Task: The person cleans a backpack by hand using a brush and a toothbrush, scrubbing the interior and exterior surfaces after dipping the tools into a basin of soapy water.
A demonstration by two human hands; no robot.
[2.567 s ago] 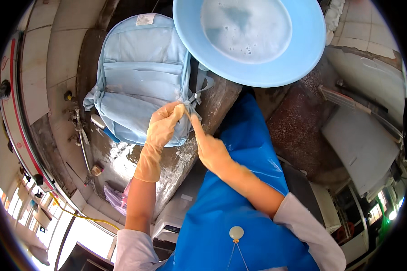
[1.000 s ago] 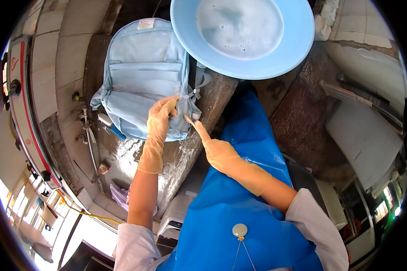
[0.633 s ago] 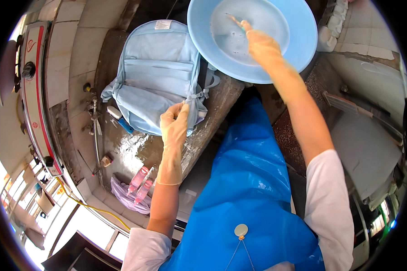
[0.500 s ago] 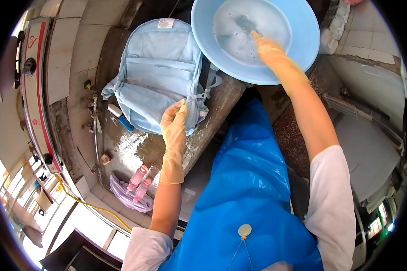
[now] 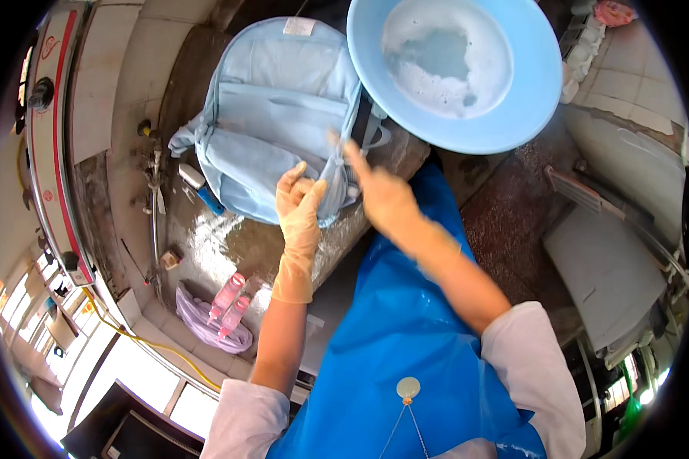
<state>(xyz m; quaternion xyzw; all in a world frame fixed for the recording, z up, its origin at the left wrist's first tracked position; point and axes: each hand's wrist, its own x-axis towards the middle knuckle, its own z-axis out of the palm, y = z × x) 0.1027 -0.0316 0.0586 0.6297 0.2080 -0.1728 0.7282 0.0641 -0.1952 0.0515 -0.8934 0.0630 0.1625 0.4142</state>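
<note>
Outdoors, a person in a blue apron [image 5: 406, 321] and pale rubber gloves is working over a light blue backpack [image 5: 272, 130] that is lying flat across a wet stone washing slab [image 5: 207, 245], its lower end reaching the slab's near edge. The left hand [image 5: 298, 203] is resting on that lower end with fingers curled loosely, apparently pinching the fabric. The right hand [image 5: 383, 195] is hovering just beside it, blurred, forefinger extended and the other fingers folded; whether it is holding anything cannot be told. A round blue basin [image 5: 528, 115] of soapy water is sitting at the slab's far right end, overhanging it. On the slick stone, the backpack could be sliding off the near edge, or an elbow could be tipping the basin. Small items along the slab's left edge, including two pink bottles [image 5: 230, 302] on a lilac cloth [image 5: 199, 325], are too distorted to identify surely.
</note>
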